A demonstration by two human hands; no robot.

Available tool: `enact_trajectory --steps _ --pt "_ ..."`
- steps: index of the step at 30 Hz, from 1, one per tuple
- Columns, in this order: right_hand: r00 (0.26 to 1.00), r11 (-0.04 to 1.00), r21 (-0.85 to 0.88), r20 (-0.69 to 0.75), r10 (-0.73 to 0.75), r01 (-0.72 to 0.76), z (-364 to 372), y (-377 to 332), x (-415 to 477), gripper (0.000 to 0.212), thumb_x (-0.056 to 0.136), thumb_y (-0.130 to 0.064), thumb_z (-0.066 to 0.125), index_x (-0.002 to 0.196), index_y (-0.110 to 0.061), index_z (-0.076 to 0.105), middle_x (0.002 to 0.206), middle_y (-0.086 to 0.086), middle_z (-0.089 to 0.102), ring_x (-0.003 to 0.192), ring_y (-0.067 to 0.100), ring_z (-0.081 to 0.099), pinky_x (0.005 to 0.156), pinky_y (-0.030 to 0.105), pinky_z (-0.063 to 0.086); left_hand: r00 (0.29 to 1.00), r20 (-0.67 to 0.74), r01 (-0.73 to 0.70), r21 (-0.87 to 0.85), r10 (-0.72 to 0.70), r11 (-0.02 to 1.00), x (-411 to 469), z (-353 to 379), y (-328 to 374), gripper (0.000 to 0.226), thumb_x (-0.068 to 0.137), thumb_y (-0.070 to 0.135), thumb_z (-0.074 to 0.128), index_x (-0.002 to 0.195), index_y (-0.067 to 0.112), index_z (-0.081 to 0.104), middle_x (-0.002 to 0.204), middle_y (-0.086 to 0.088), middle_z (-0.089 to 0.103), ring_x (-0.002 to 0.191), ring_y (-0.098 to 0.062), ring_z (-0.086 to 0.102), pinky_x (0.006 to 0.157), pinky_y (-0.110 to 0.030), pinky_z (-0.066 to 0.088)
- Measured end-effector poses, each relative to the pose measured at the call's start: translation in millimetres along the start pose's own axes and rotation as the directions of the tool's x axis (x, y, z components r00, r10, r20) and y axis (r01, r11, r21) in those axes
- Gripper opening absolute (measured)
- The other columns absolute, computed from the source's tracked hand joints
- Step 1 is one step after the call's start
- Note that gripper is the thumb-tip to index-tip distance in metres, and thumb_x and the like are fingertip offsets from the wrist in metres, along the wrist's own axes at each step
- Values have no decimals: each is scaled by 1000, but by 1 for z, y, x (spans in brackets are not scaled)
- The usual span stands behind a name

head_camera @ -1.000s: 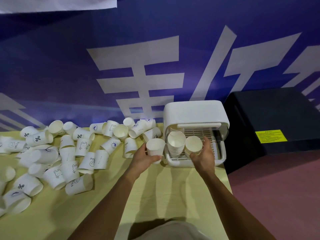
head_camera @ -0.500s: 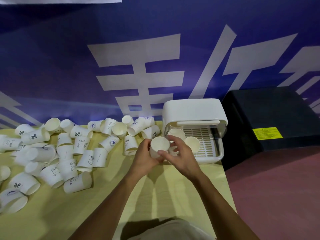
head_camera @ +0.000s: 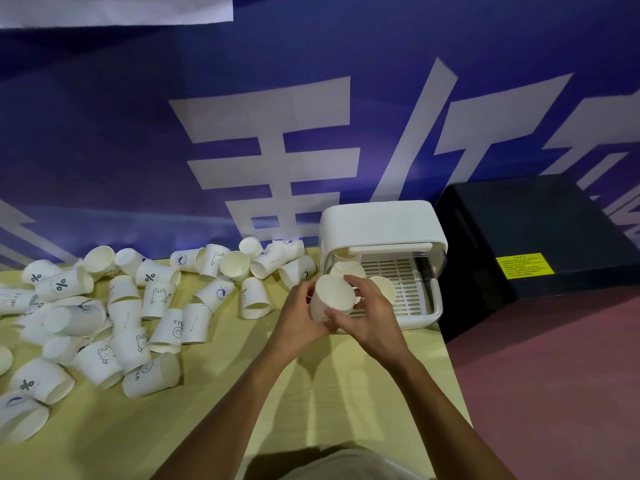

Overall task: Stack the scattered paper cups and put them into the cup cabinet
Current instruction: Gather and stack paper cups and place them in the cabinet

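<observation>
While both hands meet over the right end of the table (head_camera: 207, 420), the head view shows one white cup (head_camera: 331, 299) held between them, just in front of the open mouth of the cabinet (head_camera: 381, 225). The left hand (head_camera: 296, 318) curls round the cup's left side, and the right hand (head_camera: 372, 320) wraps it from the right, fingers (head_camera: 356, 284) over its far edge and thumb across its near wall. Which end of the cup is up I cannot tell. Behind it, two cups (head_camera: 347, 269) stand mouth-up at the left of the cabinet's slatted tray (head_camera: 403, 285). Across the table's left half lie loose cups (head_camera: 138, 317), many on their sides, some printed with rabbits or percent signs. Right of the cabinet a black box (head_camera: 540, 233) with a yellow label (head_camera: 524, 265) stands before a blue banner (head_camera: 104, 150)
</observation>
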State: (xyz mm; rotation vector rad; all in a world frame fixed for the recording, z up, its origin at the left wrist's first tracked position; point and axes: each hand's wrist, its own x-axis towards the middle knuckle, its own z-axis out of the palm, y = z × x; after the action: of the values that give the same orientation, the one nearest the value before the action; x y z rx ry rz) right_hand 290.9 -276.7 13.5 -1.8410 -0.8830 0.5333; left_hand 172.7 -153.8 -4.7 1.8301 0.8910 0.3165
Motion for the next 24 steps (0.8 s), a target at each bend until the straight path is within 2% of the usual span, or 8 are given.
enact_trajectory --steps 4,8,11,15,17,20,22,24 --pt "985 999 42 -170 34 -27 -26 15 -6 58 78 -33 85 130 -29 58 122 -23 56 108 -4 55 80 11 48 999 34 -15 34 14 999 0 5 -3 80 63 37 92 129 25 50 126 6 53 113 -7 53 96 -29 49" --pt "923 993 92 -370 109 -81 -58 31 -4 48 80 -30 83 123 -29 61 120 -13 61 105 1 62 83 13 50 997 76 13 66 -18 998 2 4 -12 69 71 38 88 128 24 52 126 7 54 111 -6 51 93 -22 45" --pt "876 985 104 -451 171 -139 -66 39 1 54 80 -32 82 128 -30 58 123 -11 57 103 -6 61 81 16 52 996 73 41 73 -47 997 6 3 -17 61 74 39 86 125 28 54 123 11 56 110 -5 52 91 -21 43" --pt "916 983 -97 -386 108 -156 -55 48 14 60 82 -27 79 136 -19 53 128 -4 55 113 11 57 93 27 46 993 47 106 19 -106 994 11 3 -20 47 77 40 81 117 35 56 119 16 61 111 -3 55 91 -23 45" --pt "936 968 -184 -337 100 -169 -45 53 21 62 84 -26 77 138 -14 51 132 2 56 119 18 54 93 27 41 992 32 121 12 -122 993 13 2 -22 37 80 39 79 110 39 58 116 20 62 110 -1 56 86 -19 44" --pt "957 939 -267 -250 149 -216 -34 56 30 65 84 -34 78 137 -11 50 133 6 56 119 25 55 91 34 47 991 15 132 35 -133 991 11 -3 -27 28 81 39 78 100 45 58 113 25 60 107 5 54 79 -12 40" --pt "967 903 -360 -185 178 -235 -29 57 33 70 82 -37 79 138 -9 49 137 11 54 125 30 51 102 43 45 989 9 146 25 -146 989 8 -10 -33 28 81 41 78 100 45 57 113 25 60 105 10 54 76 -10 40" --pt "970 875 -429 -187 155 -223 -24 53 32 67 83 -32 78 138 -6 50 141 16 51 129 34 47 108 47 41 988 0 157 6 -157 988 4 -19 -40 29 82 39 77 104 41 58 114 21 61 103 13 54 75 -8 40"
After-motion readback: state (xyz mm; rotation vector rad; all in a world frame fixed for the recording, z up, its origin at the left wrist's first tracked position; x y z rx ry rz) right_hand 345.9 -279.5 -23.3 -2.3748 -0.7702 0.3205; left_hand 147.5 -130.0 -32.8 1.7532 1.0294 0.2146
